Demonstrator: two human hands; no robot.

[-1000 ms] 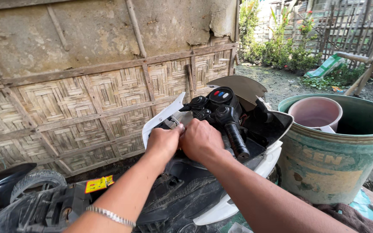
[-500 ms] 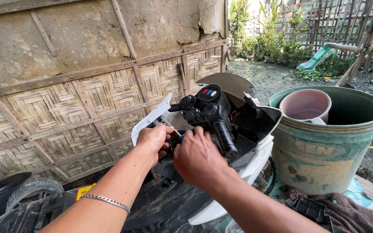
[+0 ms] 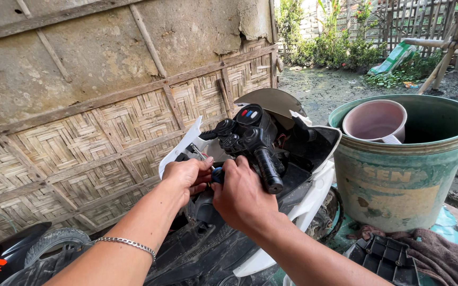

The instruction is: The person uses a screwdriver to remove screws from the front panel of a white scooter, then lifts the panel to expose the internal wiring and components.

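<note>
Gripping a blue-handled screwdriver (image 3: 217,175), right hand (image 3: 242,198) fingers clenched, left hand (image 3: 186,177) curled beside scooter handlebar (image 3: 255,140).

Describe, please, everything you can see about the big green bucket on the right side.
The green bucket stands upright on the ground, right of the scooter's white front panel, close to it; whether they touch cannot be told. It looks like worn plastic, with faded, dirty walls, a raised band under the rim and pale printing on the side. A pink cup-shaped scoop leans inside against the near wall. A brown cloth lies at its foot. No hand touches it.
</note>
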